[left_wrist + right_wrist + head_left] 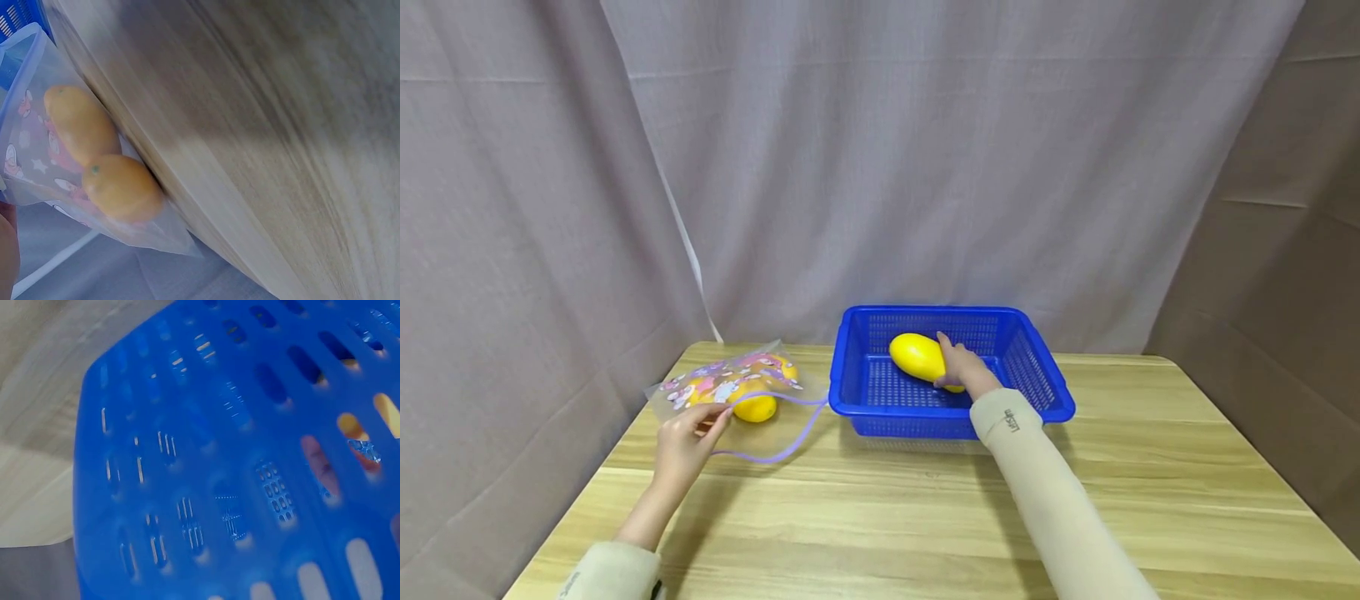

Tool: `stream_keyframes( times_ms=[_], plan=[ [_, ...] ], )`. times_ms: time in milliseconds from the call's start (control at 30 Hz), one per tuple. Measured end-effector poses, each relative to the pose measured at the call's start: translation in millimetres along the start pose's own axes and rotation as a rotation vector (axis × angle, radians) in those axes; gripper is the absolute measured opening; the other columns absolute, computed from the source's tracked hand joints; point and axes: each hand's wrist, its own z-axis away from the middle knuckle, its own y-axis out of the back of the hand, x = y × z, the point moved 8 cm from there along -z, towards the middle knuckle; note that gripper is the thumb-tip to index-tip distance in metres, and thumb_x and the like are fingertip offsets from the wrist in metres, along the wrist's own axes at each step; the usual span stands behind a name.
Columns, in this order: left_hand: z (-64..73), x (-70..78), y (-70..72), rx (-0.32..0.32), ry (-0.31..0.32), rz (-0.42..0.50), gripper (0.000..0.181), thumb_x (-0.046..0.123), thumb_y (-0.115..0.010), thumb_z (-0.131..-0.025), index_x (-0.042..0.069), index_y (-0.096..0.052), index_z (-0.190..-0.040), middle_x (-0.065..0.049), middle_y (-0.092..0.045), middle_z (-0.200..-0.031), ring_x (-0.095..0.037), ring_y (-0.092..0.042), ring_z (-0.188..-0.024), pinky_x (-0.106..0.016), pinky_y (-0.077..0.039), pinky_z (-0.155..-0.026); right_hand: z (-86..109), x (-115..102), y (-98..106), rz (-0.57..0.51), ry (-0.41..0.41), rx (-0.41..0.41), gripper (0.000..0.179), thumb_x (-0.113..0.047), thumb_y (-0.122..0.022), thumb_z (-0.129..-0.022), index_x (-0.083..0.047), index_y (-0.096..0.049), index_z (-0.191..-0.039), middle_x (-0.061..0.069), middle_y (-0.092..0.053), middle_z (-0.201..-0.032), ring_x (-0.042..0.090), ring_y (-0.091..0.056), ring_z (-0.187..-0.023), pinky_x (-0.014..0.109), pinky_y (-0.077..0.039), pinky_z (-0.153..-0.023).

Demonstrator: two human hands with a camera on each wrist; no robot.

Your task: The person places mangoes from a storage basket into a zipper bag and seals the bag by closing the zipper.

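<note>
My left hand (pixel 685 442) pinches the purple-edged mouth of a clear plastic zip bag (pixel 790 433) printed with cartoon figures. Inside the bag lie yellow-orange fruits; the left wrist view shows two of them, a longer fruit (pixel 81 125) and a rounder fruit (pixel 122 187), each with a small green spot. Reaching into a blue basket (pixel 895 425), my right hand (pixel 962 367) grips the end of a large, long oval yellow fruit (pixel 916 356), thumb on the near side and fingers on the far side. In the right wrist view the slotted basket wall (pixel 206 437) hides most of that hand.
The bag and basket stand side by side towards the back of a wooden table (pixel 865 517), the bag's mouth close to the basket's left rim. A grey curtain (pixel 925 167) hangs behind the table, and darker cloth (pixel 1277 333) hangs on the right.
</note>
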Motion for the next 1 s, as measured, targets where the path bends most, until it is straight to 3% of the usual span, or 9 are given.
stream_keyframes(
  times_ms=[167, 433, 1000],
  plan=[
    [-2.6, 2.0, -2.1, 0.003, -0.017, -0.004, 0.016, -0.006, -0.078, -0.067, 0.000, -0.072, -0.080, -0.012, -0.071, -0.071, -0.011, -0.062, -0.056, -0.009, -0.049, -0.050, 1.6, -0.2, 1.2, 0.022, 0.019, 0.007, 0.089, -0.012, -0.070, -0.084, -0.004, -0.011, -0.150, 0.033, -0.041, -0.138, 0.046, -0.043, -0.126, 0.054, -0.037, -0.107],
    [-3.7, 1.0, -4.4, -0.015, -0.007, 0.002, 0.016, -0.007, -0.077, -0.068, 0.000, -0.072, -0.082, -0.012, -0.071, -0.071, -0.020, -0.064, -0.053, -0.011, -0.050, -0.050, 4.7, 2.2, 7.0, -0.020, 0.020, 0.057, 0.080, -0.013, -0.069, -0.083, -0.005, -0.023, -0.147, 0.036, -0.034, -0.140, 0.050, -0.042, -0.124, 0.059, -0.037, -0.104],
    [-0.3, -1.1, -0.7, -0.015, 0.011, -0.008, 0.017, -0.007, -0.077, -0.068, 0.000, -0.072, -0.082, -0.012, -0.071, -0.072, -0.018, -0.064, -0.054, -0.012, -0.051, -0.050, 7.9, -10.0, 18.0, -0.027, 0.092, 0.142, 0.069, -0.015, -0.071, -0.081, 0.002, -0.037, -0.139, 0.031, -0.049, -0.130, 0.044, -0.050, -0.116, 0.054, -0.042, -0.101]
  ],
)
